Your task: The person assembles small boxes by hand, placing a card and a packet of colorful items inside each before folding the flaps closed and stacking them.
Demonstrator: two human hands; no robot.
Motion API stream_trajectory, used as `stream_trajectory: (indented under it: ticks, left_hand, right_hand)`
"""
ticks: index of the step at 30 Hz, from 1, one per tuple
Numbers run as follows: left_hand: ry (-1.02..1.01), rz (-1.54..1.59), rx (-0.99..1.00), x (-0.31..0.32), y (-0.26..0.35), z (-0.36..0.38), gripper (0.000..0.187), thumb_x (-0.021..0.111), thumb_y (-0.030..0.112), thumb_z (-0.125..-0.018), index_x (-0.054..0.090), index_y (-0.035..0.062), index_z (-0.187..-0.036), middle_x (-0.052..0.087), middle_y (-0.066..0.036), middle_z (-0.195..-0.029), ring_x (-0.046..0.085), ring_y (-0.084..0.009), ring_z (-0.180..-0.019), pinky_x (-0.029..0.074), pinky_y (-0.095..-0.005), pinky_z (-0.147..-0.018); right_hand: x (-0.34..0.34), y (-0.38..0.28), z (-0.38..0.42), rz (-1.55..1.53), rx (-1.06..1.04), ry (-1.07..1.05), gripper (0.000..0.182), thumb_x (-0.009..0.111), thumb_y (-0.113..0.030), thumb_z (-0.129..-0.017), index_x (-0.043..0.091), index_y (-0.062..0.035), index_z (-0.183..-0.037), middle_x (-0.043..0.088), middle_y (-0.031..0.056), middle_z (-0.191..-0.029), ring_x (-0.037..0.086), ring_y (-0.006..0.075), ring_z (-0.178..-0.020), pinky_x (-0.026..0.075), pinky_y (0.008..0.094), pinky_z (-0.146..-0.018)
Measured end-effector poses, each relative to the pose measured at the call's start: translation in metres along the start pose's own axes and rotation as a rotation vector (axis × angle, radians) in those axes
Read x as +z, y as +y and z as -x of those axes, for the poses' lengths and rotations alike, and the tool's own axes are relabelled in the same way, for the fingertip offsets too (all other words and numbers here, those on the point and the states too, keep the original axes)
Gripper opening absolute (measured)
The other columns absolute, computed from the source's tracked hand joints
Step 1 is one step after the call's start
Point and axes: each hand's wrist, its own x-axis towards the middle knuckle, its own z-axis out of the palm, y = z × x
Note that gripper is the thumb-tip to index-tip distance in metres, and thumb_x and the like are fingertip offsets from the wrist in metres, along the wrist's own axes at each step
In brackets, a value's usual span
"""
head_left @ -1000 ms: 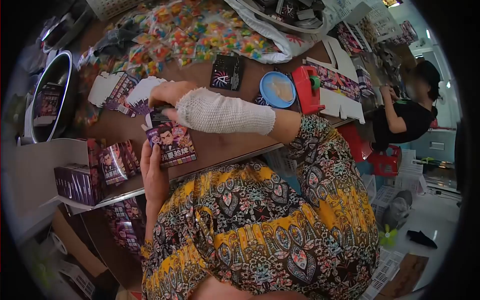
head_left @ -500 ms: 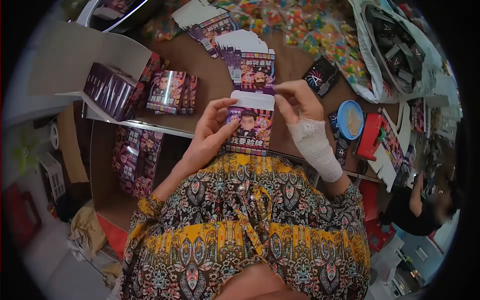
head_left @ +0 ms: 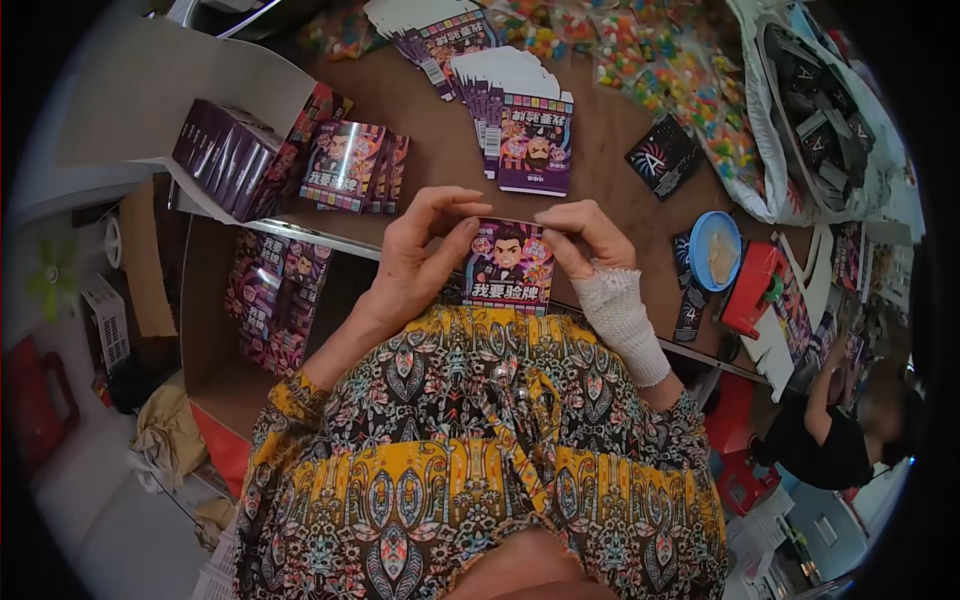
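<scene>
Purple box [head_left: 508, 265] at edge of brown table [head_left: 600, 140]; co-worker [head_left: 820, 440] off right.

Single head-worn view, wide fisheye with dark rounded edges, looking steeply down and forward over the wearer's patterned top [head_left: 440, 400] onto the worktop [head_left: 440, 150]. Left hand [head_left: 412, 250] and right hand [head_left: 592, 245] close, mid-frame; co-worker [head_left: 815, 440] farther off, right side.

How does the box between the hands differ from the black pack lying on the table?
The box is between left hand and right hand; the black pack lies untouched. The box shows a cartoon figure; the black pack shows a large A. Both have printed faces.
</scene>
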Motion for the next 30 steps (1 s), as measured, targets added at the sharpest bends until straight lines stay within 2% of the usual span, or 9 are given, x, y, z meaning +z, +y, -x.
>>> stream_trajectory:
  ticks: [2,5,7,10,18,20,23,25,30]
  left_hand:
    - [-0.263,-0.294,0.066,-0.018,0.007,-0.006,0.017,0.063,0.012,-0.100,0.063,0.0010,-0.113,0.061,0.001,-0.091,0.055,-0.0046,-0.080,0.044,-0.0189,-0.068]
    - [-0.284,-0.162,-0.133,-0.016,0.020,-0.012,0.017,0.066,0.014,-0.099,0.062,0.0012,-0.109,0.059,0.003,-0.089,0.054,-0.0030,-0.078,0.043,-0.0183,-0.066]
    - [-0.273,-0.087,-0.213,-0.009,0.037,-0.017,0.017,0.067,0.015,-0.098,0.062,0.0020,-0.108,0.059,0.004,-0.088,0.053,-0.0018,-0.077,0.042,-0.0181,-0.065]
    - [-0.264,-0.011,-0.315,-0.004,0.046,-0.022,0.016,0.068,0.016,-0.098,0.063,0.0035,-0.106,0.059,0.005,-0.086,0.052,0.0003,-0.075,0.041,-0.0175,-0.063]
    - [-0.310,-0.034,-0.374,-0.008,0.024,-0.018,0.014,0.066,0.016,-0.099,0.063,0.0030,-0.103,0.059,0.005,-0.086,0.051,0.0005,-0.075,0.041,-0.0175,-0.063]
    - [-0.276,-0.088,-0.189,-0.007,0.010,-0.010,0.014,0.064,0.016,-0.100,0.063,0.0019,-0.103,0.061,0.003,-0.089,0.053,-0.0004,-0.079,0.044,-0.0180,-0.068]
    - [-0.296,0.038,-0.322,-0.006,-0.002,0.003,0.018,0.064,0.013,-0.100,0.061,0.0011,-0.112,0.064,0.002,-0.094,0.059,-0.0041,-0.092,0.050,-0.0224,-0.079]
    - [-0.315,0.070,-0.306,-0.012,-0.005,0.006,0.024,0.064,0.011,-0.100,0.058,0.0015,-0.121,0.063,-0.002,-0.103,0.062,-0.0076,-0.093,0.051,-0.0238,-0.081]
    - [0.048,-0.458,0.178,-0.041,0.060,-0.004,0.040,0.067,0.013,-0.096,0.054,0.0013,-0.131,0.058,-0.013,-0.121,0.060,-0.0223,-0.115,0.049,-0.0346,-0.094]
  right_hand:
    - [-0.005,0.001,0.000,0.079,-0.091,-0.084,0.016,0.066,-0.007,-0.097,0.067,-0.0009,-0.112,0.065,0.0016,-0.104,0.061,0.0096,-0.099,0.051,0.0246,-0.084]
    - [-0.009,-0.018,-0.004,0.010,-0.043,-0.119,0.016,0.066,-0.008,-0.097,0.067,-0.0005,-0.111,0.066,0.0021,-0.104,0.062,0.0096,-0.096,0.051,0.0243,-0.084]
    - [-0.007,-0.034,-0.006,-0.111,0.230,-0.070,0.015,0.066,-0.009,-0.097,0.067,-0.0002,-0.109,0.067,0.0013,-0.102,0.062,0.0079,-0.092,0.051,0.0237,-0.082]
    - [-0.008,-0.040,-0.010,-0.193,0.340,-0.049,0.015,0.066,-0.010,-0.097,0.068,-0.0006,-0.109,0.068,-0.0001,-0.099,0.062,0.0059,-0.088,0.050,0.0224,-0.078]
    - [-0.017,-0.017,-0.001,0.044,0.092,-0.125,0.016,0.066,-0.009,-0.098,0.068,-0.0005,-0.111,0.067,0.0020,-0.104,0.062,0.0072,-0.091,0.052,0.0221,-0.079]
    - [-0.016,-0.013,0.005,0.122,-0.040,-0.159,0.017,0.065,-0.009,-0.098,0.067,-0.0008,-0.113,0.067,0.0027,-0.106,0.063,0.0076,-0.092,0.052,0.0227,-0.080]
    - [-0.010,-0.017,0.017,-0.254,0.437,-0.138,0.022,0.063,-0.008,-0.100,0.064,-0.0028,-0.121,0.068,0.0037,-0.107,0.063,0.0074,-0.096,0.054,0.0241,-0.083]
    - [-0.010,-0.016,0.010,-0.220,0.406,-0.152,0.021,0.063,-0.008,-0.099,0.064,-0.0024,-0.120,0.068,0.0033,-0.105,0.063,0.0069,-0.095,0.054,0.0237,-0.082]
    - [0.025,-0.019,-0.047,-0.153,0.109,-0.084,0.019,0.064,-0.008,-0.098,0.063,-0.0020,-0.117,0.067,0.0029,-0.099,0.063,0.0085,-0.088,0.052,0.0239,-0.079]
